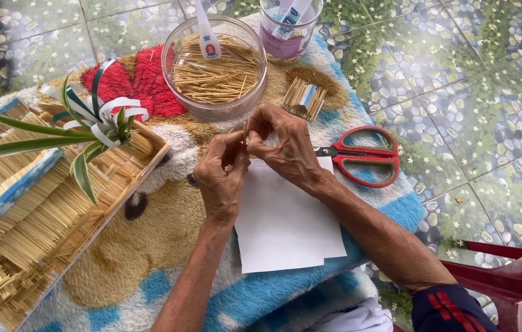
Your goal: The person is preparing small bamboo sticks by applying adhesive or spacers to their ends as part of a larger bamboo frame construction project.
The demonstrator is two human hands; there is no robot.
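1. Tan thin stick [244, 131], one, pinched upright between the fingertips of both hands, just above the sheets of paper.
2. Left hand [221, 174] and right hand [282, 146], fingertips pressed together around the stick.
3. White paper [285, 227], two sheets stacked, under the hands on the fleece blanket [150, 246].
4. One pair of red scissors [362, 157], just right of the right hand, blades shut.
5. One clear round bowl [178, 46] full of sticks, with one glue tube [207, 37] leaning in it.
6. One clear jar [288, 27] behind the bowl.
7. One small stick bundle [303, 98] beside the bowl.
8. One tray [159, 147] of woven stick pieces at left, with a plant [83, 132] on it.
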